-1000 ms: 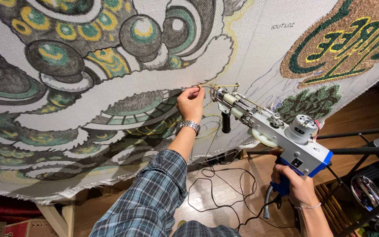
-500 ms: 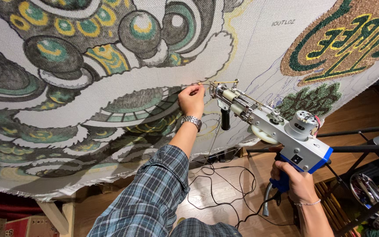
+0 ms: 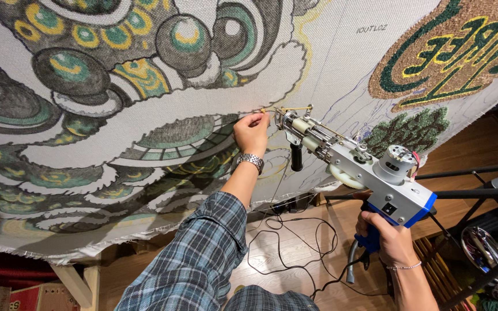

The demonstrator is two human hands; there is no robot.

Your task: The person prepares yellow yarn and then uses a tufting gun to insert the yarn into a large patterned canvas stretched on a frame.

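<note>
Yarn, a thin yellow strand (image 3: 286,108), was pinched between the fingertips of the left hand (image 3: 251,132) in the head view, close against the stretched white tufting cloth (image 3: 341,63) with its green, grey and yellow swirling pattern. The strand was drawn taut to the needle end of the silver and blue tufting gun (image 3: 357,167), which was held just beside that hand. The gun's blue grip was closed in the right hand (image 3: 388,238); its fingers were largely hidden behind the grip. A metal wristwatch (image 3: 251,161) and a plaid sleeve (image 3: 194,253) were seen on the left arm. Black cables (image 3: 295,247) were spread on the wooden floor below. The needle tip could not be made out clearly. The cloth was cut off at the frame edges.
</note>
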